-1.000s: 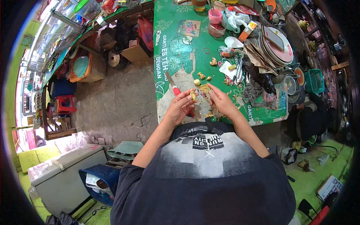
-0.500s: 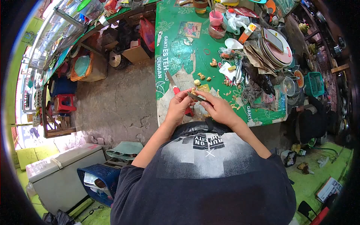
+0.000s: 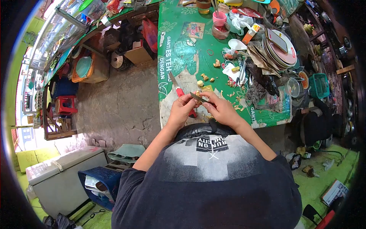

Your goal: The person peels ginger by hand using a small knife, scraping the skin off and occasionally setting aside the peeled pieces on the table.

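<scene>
My left hand (image 3: 180, 111) pinches a knobbly piece of ginger (image 3: 198, 93) just above the table's near edge. In my right hand (image 3: 224, 111) is a small dark-bladed knife (image 3: 198, 98), its blade pointing left and lying across the ginger. Fingers cover most of its handle and part of the ginger. A second knife with a red handle (image 3: 179, 92) lies beside and partly behind my left hand, blade pointing away. Peeled ginger chunks (image 3: 200, 83) sit just beyond my hands, with an unpeeled ginger root (image 3: 217, 63) farther off. Pale peelings (image 3: 237, 107) are scattered to the right.
The green table (image 3: 177, 42) holds a stack of plates (image 3: 284, 57) with a phone on top, brown paper sheets (image 3: 259, 57), cutlery (image 3: 243, 74) and a dark cloth (image 3: 255, 95). A pink cup (image 3: 219, 18) stands farther back. A blue basket (image 3: 91, 177) is at lower left.
The knife blade has tilted and shifted slightly along the ginger. Both hands stay in nearly the same place, keeping their holds.
</scene>
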Demonstrator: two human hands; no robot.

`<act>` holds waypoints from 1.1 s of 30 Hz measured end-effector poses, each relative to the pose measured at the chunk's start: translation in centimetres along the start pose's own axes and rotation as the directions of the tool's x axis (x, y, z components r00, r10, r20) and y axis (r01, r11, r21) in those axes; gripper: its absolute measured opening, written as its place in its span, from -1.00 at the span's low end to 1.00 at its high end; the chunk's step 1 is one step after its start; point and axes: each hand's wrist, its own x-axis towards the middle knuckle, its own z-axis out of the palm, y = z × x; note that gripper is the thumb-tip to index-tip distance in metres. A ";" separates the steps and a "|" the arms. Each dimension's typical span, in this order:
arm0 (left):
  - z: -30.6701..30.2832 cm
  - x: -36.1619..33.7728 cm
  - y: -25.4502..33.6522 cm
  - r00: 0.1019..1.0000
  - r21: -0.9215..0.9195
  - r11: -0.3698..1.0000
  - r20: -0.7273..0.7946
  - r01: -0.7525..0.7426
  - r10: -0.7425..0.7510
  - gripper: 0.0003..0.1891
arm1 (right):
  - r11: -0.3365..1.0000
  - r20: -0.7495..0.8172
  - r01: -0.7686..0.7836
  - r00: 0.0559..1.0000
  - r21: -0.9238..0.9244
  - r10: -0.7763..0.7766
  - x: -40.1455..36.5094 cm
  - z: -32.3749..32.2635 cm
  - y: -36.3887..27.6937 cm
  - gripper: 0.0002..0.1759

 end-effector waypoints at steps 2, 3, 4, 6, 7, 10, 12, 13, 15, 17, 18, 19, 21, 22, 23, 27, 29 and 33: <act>-0.1 -0.1 0.0 1.000 0.005 1.000 0.006 0.015 -0.015 -0.70 | 1.000 -0.018 0.023 1.000 -0.010 -0.023 0.1 0.0 0.0 -0.60; -0.2 -0.1 0.0 0.999 0.019 0.999 0.025 0.029 -0.029 -0.72 | 1.000 -0.014 0.007 1.000 -0.029 -0.007 0.2 -0.1 -0.1 -0.61; -0.3 -0.1 0.0 0.998 0.033 0.999 0.044 0.042 -0.044 -0.73 | 0.999 -0.010 -0.009 1.000 -0.048 0.009 0.2 -0.1 -0.2 -0.62; -0.4 -0.1 -0.1 0.997 0.016 0.999 0.052 0.049 -0.050 -0.74 | 0.998 -0.020 -0.001 1.000 -0.070 0.000 0.2 -0.1 -0.2 -0.64; -0.5 0.0 -0.1 0.997 -0.001 0.998 0.060 0.056 -0.056 -0.75 | 0.996 -0.030 0.007 1.000 -0.093 -0.009 0.3 -0.1 -0.3 -0.65; -0.9 0.1 -0.4 0.994 -0.002 0.997 0.084 0.077 -0.076 -0.75 | 0.989 -0.041 0.044 0.998 -0.139 -0.050 0.2 -0.3 -1.0 -0.67; -0.9 0.0 -0.4 0.993 -0.018 0.996 0.081 0.085 -0.084 -0.76 | 0.985 -0.066 0.086 0.993 -0.147 -0.096 0.3 0.0 -0.6 -0.67; -0.8 0.0 -0.3 0.993 -0.033 0.995 0.081 0.093 -0.090 -0.76 | 0.980 -0.094 0.126 0.985 -0.157 -0.142 0.4 0.1 -0.5 -0.68; -0.6 -0.1 -0.1 0.993 -0.039 0.994 0.068 0.100 -0.097 -0.76 | 0.973 -0.110 0.149 0.979 -0.176 -0.170 0.5 0.1 -0.5 -0.69; -0.6 -0.2 -0.1 0.993 -0.044 0.993 0.054 0.106 -0.103 -0.76 | 0.966 -0.126 0.173 0.972 -0.194 -0.199 0.5 0.0 -0.5 -0.70; -0.8 -0.2 -0.1 0.992 -0.059 0.992 0.064 0.115 -0.111 -0.77 | 0.984 -0.080 0.112 0.989 -0.140 -0.124 0.5 -0.2 -0.6 -0.69; -0.9 -0.2 -0.1 0.990 -0.073 0.990 0.074 0.123 -0.118 -0.78 | 0.995 -0.030 0.047 0.998 -0.087 -0.050 0.5 -0.3 -0.6 -0.68; -0.9 -0.3 -0.2 0.988 -0.144 0.979 0.072 0.143 -0.133 -0.78 | 0.999 -0.039 0.032 0.999 -0.023 -0.033 0.5 -0.3 -0.4 -0.67; -0.9 -0.3 -0.2 0.986 -0.214 0.963 0.074 0.162 -0.149 -0.79 | 0.999 -0.049 0.016 0.999 0.042 -0.014 0.5 -0.2 -0.3 -0.66; -1.1 -0.4 -0.3 0.986 -0.215 0.963 0.073 0.162 -0.149 -0.79 | 0.999 -0.047 0.016 0.999 0.042 -0.014 0.5 -0.2 -0.3 -0.66; -1.5 -0.4 -0.3 0.974 -0.270 0.938 0.126 0.216 -0.188 -0.80 | 0.998 0.031 0.008 0.999 -0.055 -0.007 0.4 -0.6 -0.7 -0.63; -1.8 -0.4 -0.4 0.970 -0.277 0.932 0.142 0.232 -0.199 -0.80 | 0.995 0.041 0.005 0.999 -0.097 -0.001 0.4 -0.5 -0.6 -0.63; -1.9 -0.3 -0.5 0.953 -0.323 0.901 0.184 0.288 -0.239 -0.80 | 0.967 -0.037 0.171 0.983 -0.191 -0.181 0.6 -0.2 0.1 -0.67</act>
